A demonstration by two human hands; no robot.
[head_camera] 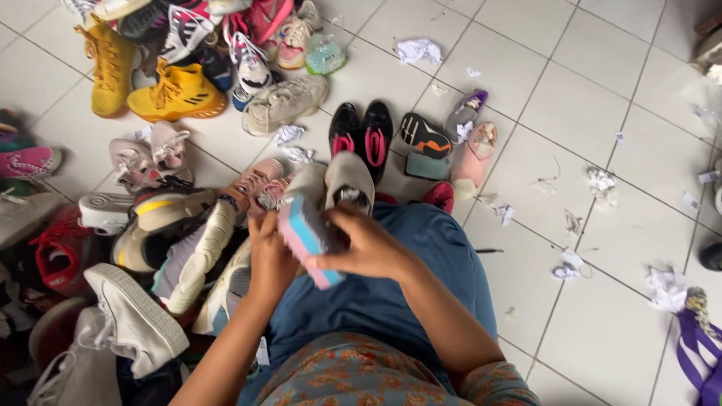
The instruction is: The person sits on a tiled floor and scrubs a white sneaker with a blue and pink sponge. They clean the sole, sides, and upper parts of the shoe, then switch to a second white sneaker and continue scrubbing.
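Now you hold a shoe (304,225) over your lap with both hands.

Your left hand (269,259) cups it from beneath, fingers closed around it, so it sits steady; your right hand (361,244) closes over its far side, pressing it back against the left. The pink-and-blue sole faces up toward you, toe away, likely so you can look it over. Just beyond lie black shoes (362,134) paired on the floor (602,331); a loose shoe heap (150,225) crowds your left.
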